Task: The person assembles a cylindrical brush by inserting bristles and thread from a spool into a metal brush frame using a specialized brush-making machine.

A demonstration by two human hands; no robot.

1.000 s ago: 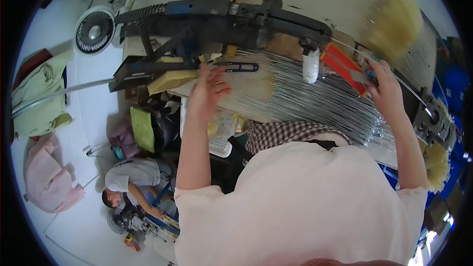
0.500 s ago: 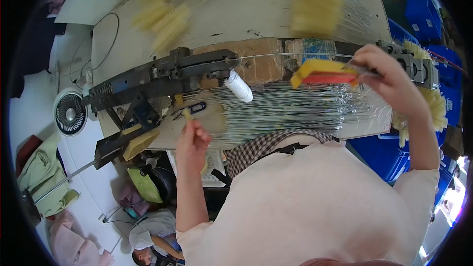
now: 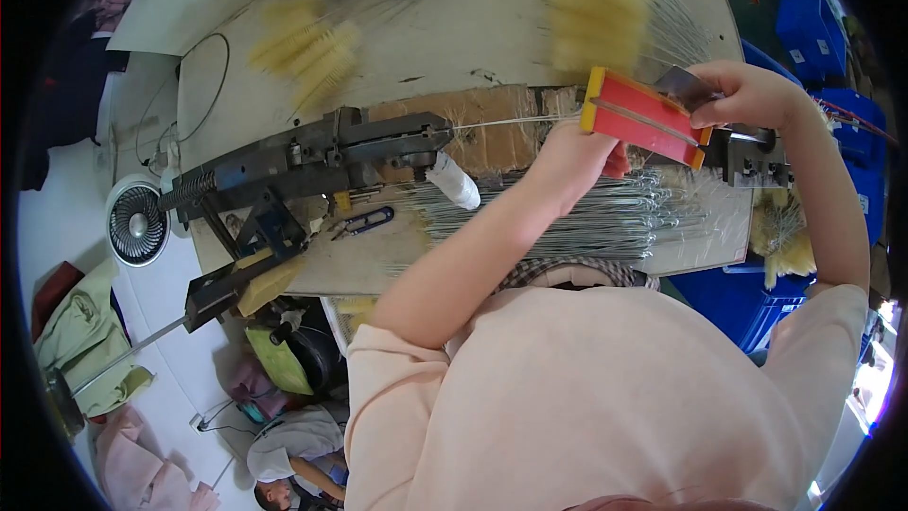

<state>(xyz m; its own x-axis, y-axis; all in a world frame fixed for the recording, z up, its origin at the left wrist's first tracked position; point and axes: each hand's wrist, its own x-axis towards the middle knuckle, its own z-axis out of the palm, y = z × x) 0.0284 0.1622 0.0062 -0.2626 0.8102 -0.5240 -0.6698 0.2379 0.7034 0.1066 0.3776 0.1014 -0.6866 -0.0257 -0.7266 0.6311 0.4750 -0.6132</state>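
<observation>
In my right hand (image 3: 752, 97), closed, is a red slotted holder (image 3: 643, 120) with yellow edges, a grey metal plate (image 3: 688, 87) at its hand end. The holder lies tilted over the wire line, its red face up. My left hand (image 3: 579, 156) reaches across to the holder's left end. Its fingers curl under there, partly hidden, and I cannot make out what they hold. A thin wire (image 3: 515, 120) runs from the black clamp arm (image 3: 397, 130) toward my left hand. Below my hands lies a layer of looped metal wires (image 3: 530, 227).
A white-wrapped handle (image 3: 454, 180) hangs from the clamp arm. Thread snips (image 3: 364, 221) lie on the bench. Yellow bristle brushes (image 3: 601, 5) rest at the back, more (image 3: 307, 47) at back left. A fan (image 3: 138, 224) stands left; blue crates (image 3: 742, 308) stand right. Another person (image 3: 298, 440) sits lower left.
My left hand has moved up and right from the bench front, where it pinched a small yellow piece, to the holder. The right hand has turned the holder, showing its red face.
</observation>
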